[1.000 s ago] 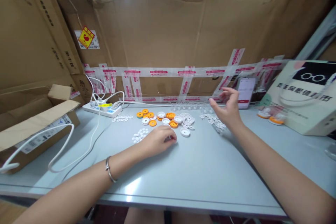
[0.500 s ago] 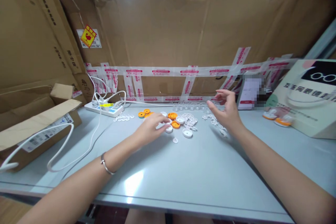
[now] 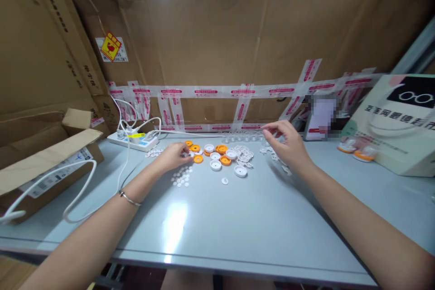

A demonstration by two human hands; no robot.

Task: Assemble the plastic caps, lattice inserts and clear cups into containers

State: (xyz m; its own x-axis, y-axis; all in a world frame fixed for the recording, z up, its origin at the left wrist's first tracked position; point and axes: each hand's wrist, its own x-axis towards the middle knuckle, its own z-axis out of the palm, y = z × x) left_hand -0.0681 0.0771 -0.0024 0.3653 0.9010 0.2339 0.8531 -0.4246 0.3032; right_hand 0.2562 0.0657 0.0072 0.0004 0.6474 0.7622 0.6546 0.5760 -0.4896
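Note:
My left hand (image 3: 174,156) is at the left end of the parts, fingers curled down among small white pieces beside an orange disc (image 3: 198,159). What its fingertips hold is hidden. My right hand (image 3: 288,146) is over the right side, thumb and index finger brought close at the end of a row of clear plastic cups (image 3: 243,137); anything between them is too hard to see. Orange and white round caps (image 3: 215,165) cluster between the hands, with a heap of white openwork pieces (image 3: 244,156). One small white piece (image 3: 224,181) lies nearer me.
Small white discs (image 3: 181,176) lie below my left hand. A power strip (image 3: 142,142) with white cables and an open carton (image 3: 50,163) are on the left. A phone (image 3: 319,118), clear-domed orange-based pieces (image 3: 363,154) and a printed box (image 3: 401,131) stand right. Cardboard (image 3: 204,41) walls the back.
My left hand has moved left from the round caps, uncovering them and the small white discs. My right hand has shifted slightly left, and its thumb and index finger have drawn closer.

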